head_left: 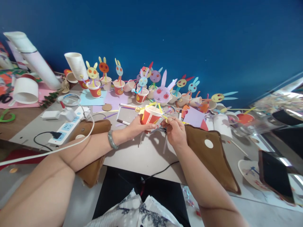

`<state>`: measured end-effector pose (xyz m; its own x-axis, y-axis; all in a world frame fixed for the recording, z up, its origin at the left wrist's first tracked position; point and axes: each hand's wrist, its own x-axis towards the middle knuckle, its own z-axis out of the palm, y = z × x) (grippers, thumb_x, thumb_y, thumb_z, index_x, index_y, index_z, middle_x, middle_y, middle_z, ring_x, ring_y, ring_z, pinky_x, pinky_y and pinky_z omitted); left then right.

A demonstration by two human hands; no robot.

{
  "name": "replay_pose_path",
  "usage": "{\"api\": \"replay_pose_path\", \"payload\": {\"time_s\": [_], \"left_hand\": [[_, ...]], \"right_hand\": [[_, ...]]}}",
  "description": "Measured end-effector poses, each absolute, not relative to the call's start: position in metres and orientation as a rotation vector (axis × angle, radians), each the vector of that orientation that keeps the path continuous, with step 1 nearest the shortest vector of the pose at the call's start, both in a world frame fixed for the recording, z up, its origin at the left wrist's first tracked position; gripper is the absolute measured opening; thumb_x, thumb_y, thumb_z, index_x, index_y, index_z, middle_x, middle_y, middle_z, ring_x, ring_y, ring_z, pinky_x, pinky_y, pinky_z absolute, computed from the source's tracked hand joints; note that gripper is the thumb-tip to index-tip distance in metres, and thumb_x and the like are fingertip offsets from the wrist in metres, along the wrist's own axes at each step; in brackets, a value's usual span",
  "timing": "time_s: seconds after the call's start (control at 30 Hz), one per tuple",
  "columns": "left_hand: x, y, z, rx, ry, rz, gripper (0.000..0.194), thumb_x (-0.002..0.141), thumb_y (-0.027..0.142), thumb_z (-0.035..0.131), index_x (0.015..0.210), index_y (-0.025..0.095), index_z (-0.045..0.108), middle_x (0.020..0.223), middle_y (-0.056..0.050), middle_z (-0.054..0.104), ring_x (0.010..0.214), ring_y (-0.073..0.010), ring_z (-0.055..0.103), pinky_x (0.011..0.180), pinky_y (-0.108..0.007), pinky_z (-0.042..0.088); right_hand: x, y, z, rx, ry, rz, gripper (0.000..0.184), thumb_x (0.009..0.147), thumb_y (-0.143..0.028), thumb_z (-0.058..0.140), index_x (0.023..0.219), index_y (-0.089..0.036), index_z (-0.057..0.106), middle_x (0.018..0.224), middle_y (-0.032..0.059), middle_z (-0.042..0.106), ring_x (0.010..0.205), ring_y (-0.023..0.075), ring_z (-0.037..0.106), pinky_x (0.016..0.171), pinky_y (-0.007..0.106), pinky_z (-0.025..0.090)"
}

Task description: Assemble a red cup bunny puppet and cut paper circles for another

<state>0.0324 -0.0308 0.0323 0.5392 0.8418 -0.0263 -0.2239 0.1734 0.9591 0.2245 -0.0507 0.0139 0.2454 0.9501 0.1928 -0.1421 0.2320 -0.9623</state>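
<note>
Wrapped round a red and white paper cup [149,117] is my left hand [135,129], holding it tilted above the table. A large purple paper rabbit head [163,94] rises behind the cup's rim, and yellow strips show at the cup's opening. My right hand [175,130] is closed in a pinch at the cup's right side, on the end of a yellow strip [166,120]. The fingers partly cover that end. Under the hands, a few thin items on the table are partly hidden.
Several finished rabbit cups [95,90] line the blue wall. A power strip [68,126] with a white cable [91,134] lies left. Brown pouches [205,157] flank the hands. A stack of cups [76,66] stands behind; a phone [276,176] is far right.
</note>
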Motion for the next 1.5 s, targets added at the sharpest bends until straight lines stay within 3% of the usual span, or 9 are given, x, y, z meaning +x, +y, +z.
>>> {"api": "replay_pose_path", "payload": {"time_s": [0.27, 0.4, 0.47, 0.57, 0.73, 0.83, 1.07, 1.33, 1.5], "left_hand": [[0.032, -0.027, 0.026, 1.197, 0.602, 0.846, 0.053, 0.07, 0.047, 0.088, 0.108, 0.016, 0.066, 0.095, -0.006, 0.07, 0.076, -0.0144, 0.06, 0.067, -0.028, 0.047], [0.028, -0.019, 0.032, 1.215, 0.621, 0.904, 0.051, 0.072, 0.047, 0.087, 0.106, 0.015, 0.068, 0.093, -0.006, 0.069, 0.077, -0.0143, 0.06, 0.067, -0.028, 0.046], [0.025, -0.01, 0.036, 1.199, 0.641, 1.0, 0.049, 0.072, 0.048, 0.087, 0.104, 0.016, 0.069, 0.092, -0.006, 0.069, 0.079, -0.0145, 0.06, 0.07, -0.028, 0.047], [0.02, 0.005, 0.043, 1.13, 0.645, 1.169, 0.065, 0.067, 0.045, 0.091, 0.121, 0.019, 0.068, 0.099, -0.005, 0.071, 0.087, -0.0157, 0.062, 0.079, -0.031, 0.049], [0.012, 0.018, 0.054, 1.093, 0.587, 1.322, 0.078, 0.062, 0.044, 0.093, 0.13, 0.019, 0.065, 0.106, -0.007, 0.074, 0.096, -0.0181, 0.064, 0.092, -0.035, 0.048], [0.009, 0.019, 0.058, 1.109, 0.553, 1.363, 0.075, 0.063, 0.044, 0.093, 0.129, 0.021, 0.066, 0.109, -0.007, 0.074, 0.098, -0.0196, 0.064, 0.094, -0.037, 0.049], [0.007, 0.022, 0.054, 1.075, 0.559, 1.362, 0.066, 0.065, 0.042, 0.091, 0.122, 0.023, 0.064, 0.1, -0.002, 0.07, 0.095, -0.0188, 0.064, 0.089, -0.035, 0.049], [0.008, 0.026, 0.051, 1.072, 0.593, 1.392, 0.063, 0.071, 0.04, 0.086, 0.128, 0.025, 0.065, 0.095, -0.004, 0.073, 0.097, -0.0219, 0.065, 0.086, -0.036, 0.052], [0.006, 0.025, 0.054, 1.047, 0.57, 1.42, 0.06, 0.073, 0.037, 0.085, 0.128, 0.024, 0.064, 0.109, -0.007, 0.073, 0.102, -0.0216, 0.064, 0.091, -0.036, 0.051]], "right_hand": [[0.228, -0.052, 0.008, -1.106, -1.132, 0.877, 0.037, 0.082, -0.057, 0.077, 0.075, -0.023, 0.065, 0.07, -0.0003, 0.064, 0.065, 0.0145, 0.058, 0.069, 0.031, 0.051], [0.229, -0.049, 0.006, -1.052, -1.14, 0.867, 0.045, 0.083, -0.068, 0.072, 0.092, -0.024, 0.072, 0.075, 0.0011, 0.069, 0.065, 0.0157, 0.06, 0.069, 0.033, 0.053], [0.229, -0.049, 0.004, -1.081, -1.18, 0.847, 0.048, 0.083, -0.068, 0.072, 0.101, -0.024, 0.074, 0.084, 0.003, 0.073, 0.068, 0.0166, 0.063, 0.072, 0.035, 0.054], [0.225, -0.051, 0.003, -1.204, -1.284, 0.796, 0.045, 0.08, -0.061, 0.079, 0.102, -0.022, 0.077, 0.093, 0.006, 0.077, 0.077, 0.0186, 0.067, 0.076, 0.036, 0.055], [0.198, -0.05, 0.008, -1.331, -1.601, 0.761, 0.045, 0.077, -0.057, 0.081, 0.099, -0.018, 0.079, 0.079, 0.0053, 0.076, 0.063, 0.0165, 0.061, 0.064, 0.033, 0.05], [0.174, -0.04, 0.011, -1.35, -1.617, 0.818, 0.052, 0.074, -0.058, 0.081, 0.105, -0.016, 0.078, 0.084, 0.0074, 0.078, 0.054, 0.0132, 0.055, 0.053, 0.03, 0.045], [0.137, -0.015, 0.007, -1.292, -1.486, 0.759, 0.047, 0.08, -0.064, 0.069, 0.073, -0.018, 0.073, 0.064, 0.0048, 0.069, 0.048, 0.0127, 0.048, 0.047, 0.028, 0.036], [0.127, -0.013, -0.004, -1.273, -1.422, 0.769, 0.047, 0.081, -0.065, 0.07, 0.072, -0.019, 0.071, 0.062, 0.0041, 0.068, 0.048, 0.0129, 0.05, 0.049, 0.028, 0.042], [0.123, -0.021, -0.005, -1.278, -1.473, 0.784, 0.05, 0.081, -0.067, 0.069, 0.068, -0.019, 0.069, 0.059, 0.003, 0.065, 0.047, 0.0131, 0.049, 0.048, 0.029, 0.04]]}}
